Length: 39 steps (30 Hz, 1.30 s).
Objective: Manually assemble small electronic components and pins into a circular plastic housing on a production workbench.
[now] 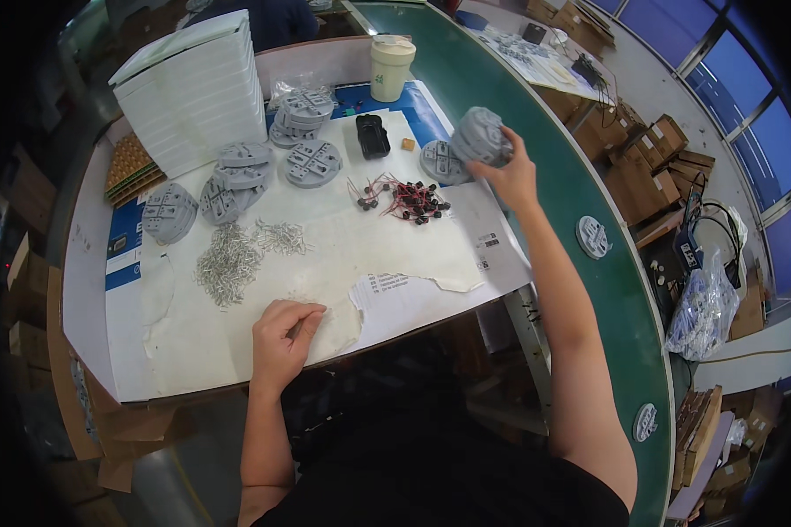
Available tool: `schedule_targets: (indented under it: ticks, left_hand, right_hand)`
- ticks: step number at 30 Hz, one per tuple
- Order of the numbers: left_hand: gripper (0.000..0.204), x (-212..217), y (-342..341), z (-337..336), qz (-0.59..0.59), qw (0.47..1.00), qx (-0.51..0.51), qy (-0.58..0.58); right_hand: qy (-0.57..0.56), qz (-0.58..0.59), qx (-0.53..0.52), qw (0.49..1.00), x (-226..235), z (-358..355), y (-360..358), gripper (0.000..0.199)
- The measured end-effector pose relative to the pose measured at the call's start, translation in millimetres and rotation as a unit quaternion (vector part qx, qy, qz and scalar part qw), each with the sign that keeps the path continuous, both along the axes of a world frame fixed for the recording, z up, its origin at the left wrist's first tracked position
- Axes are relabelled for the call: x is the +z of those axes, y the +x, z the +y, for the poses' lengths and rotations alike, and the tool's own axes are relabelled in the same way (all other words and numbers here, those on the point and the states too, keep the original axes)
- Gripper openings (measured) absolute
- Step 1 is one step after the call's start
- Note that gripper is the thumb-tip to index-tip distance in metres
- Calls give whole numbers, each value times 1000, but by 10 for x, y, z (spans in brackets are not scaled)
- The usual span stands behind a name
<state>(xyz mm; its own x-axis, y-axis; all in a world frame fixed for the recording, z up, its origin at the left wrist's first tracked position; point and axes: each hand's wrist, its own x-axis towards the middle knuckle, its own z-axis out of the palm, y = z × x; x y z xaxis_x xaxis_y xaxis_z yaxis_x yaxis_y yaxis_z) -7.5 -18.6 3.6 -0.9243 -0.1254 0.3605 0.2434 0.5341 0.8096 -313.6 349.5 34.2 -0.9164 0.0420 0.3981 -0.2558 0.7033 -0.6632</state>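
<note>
My right hand (511,171) is closed around a round grey plastic piece (481,136), blurred and possibly more than one layer thick, tilted at the table's right side. Just under and left of it lies another round grey plastic base (444,162). Near the front edge of the table, my left hand (286,338) has its fingertips pinched together; whatever sits between them is too small to make out. Beyond that hand spreads a pile of small silvery metal pins (227,263), with a smaller heap (281,237) beside it. Small black parts with red wires (419,200) lie at centre right.
Stacked grey bases (237,167) stand at the left and back, before a tall stack of white trays (189,97). A black container (373,137) and a lidded cup (391,70) are farther back. A green conveyor belt (580,290) runs along the right, carrying grey bases (594,237).
</note>
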Motion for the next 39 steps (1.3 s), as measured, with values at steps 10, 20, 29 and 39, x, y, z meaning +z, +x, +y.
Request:
schedule_targets:
  ticks: [10, 20, 29, 39]
  left_hand:
    - [8, 37, 29, 7, 27, 1000, 11, -9]
    - [9, 9, 40, -4, 53, 998, 16, 17]
    - [24, -69, 48, -58, 88, 989, 86, 82]
    - [103, 22, 119, -242, -7, 1000, 1, 6]
  right_hand:
    - [174, -82, -51, 980, 384, -685, 196, 91]
    - [61, -83, -17, 995, 226, -555, -14, 88]
    - [62, -74, 201, 975, 636, -979, 859, 68]
    - [134, -59, 587, 796, 258, -1725, 1486, 66]
